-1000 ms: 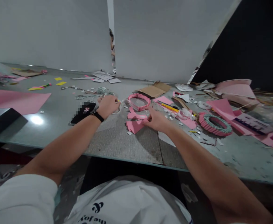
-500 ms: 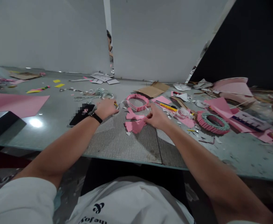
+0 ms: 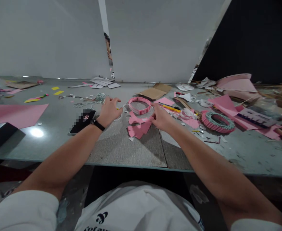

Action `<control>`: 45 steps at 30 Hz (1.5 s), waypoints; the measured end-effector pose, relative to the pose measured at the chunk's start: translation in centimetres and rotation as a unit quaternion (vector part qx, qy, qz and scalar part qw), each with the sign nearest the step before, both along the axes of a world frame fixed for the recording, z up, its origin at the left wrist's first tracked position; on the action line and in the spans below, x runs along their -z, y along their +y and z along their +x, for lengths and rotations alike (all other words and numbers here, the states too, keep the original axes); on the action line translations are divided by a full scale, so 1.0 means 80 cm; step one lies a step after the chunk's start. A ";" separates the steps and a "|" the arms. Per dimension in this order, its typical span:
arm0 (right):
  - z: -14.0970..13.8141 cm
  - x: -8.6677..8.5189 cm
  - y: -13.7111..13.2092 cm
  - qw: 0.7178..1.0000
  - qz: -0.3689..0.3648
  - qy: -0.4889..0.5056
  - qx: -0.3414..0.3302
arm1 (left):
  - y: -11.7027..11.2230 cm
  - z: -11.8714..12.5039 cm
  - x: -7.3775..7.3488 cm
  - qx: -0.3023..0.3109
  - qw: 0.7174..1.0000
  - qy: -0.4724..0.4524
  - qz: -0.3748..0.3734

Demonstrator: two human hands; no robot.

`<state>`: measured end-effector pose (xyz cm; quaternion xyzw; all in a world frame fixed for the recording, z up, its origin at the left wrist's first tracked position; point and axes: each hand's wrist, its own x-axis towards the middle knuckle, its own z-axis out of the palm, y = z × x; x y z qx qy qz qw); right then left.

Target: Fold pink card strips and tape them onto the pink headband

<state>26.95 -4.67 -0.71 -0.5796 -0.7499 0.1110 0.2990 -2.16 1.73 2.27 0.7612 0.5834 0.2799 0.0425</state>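
My left hand (image 3: 110, 110), with a dark watch on its wrist, hovers over the table with its fingers apart. A pale ring (image 3: 118, 118) that looks like a tape roll shows partly beneath its fingers. My right hand (image 3: 161, 118) is closed, its thumb and forefinger pinching the end of a pink paper strip (image 3: 138, 120). Cut pink paper pieces (image 3: 139, 131) lie just below that strip on a grey wood-grain board (image 3: 128, 152). Behind the strip sits a pleated pink ring (image 3: 144, 111), close to my right fingertips.
A dark phone (image 3: 83, 122) lies left of my left wrist; green-white cord (image 3: 100, 98) is beyond. On the right are a yellow cutter (image 3: 172, 108), a clear tape roll (image 3: 186, 113) and a pink ring with a cord top (image 3: 218, 123). Brown cardboard (image 3: 155, 92) lies at the back.
My left hand has lifted a little and its fingers have spread above the pale ring. My right hand stays at the pink paper. The view has shifted slightly.
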 end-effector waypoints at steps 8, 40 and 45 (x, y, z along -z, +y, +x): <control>-0.006 -0.011 -0.008 0.998 -0.040 0.040 -0.002 | -0.008 0.016 -0.005 0.127 0.990 -0.039 0.049; -0.019 -0.013 -0.016 0.907 -0.068 0.380 -0.168 | -0.051 0.065 0.008 0.174 0.767 -0.495 -0.368; -0.020 -0.012 -0.020 0.891 -0.111 0.409 -0.163 | -0.057 0.067 0.005 0.192 0.740 -0.523 -0.378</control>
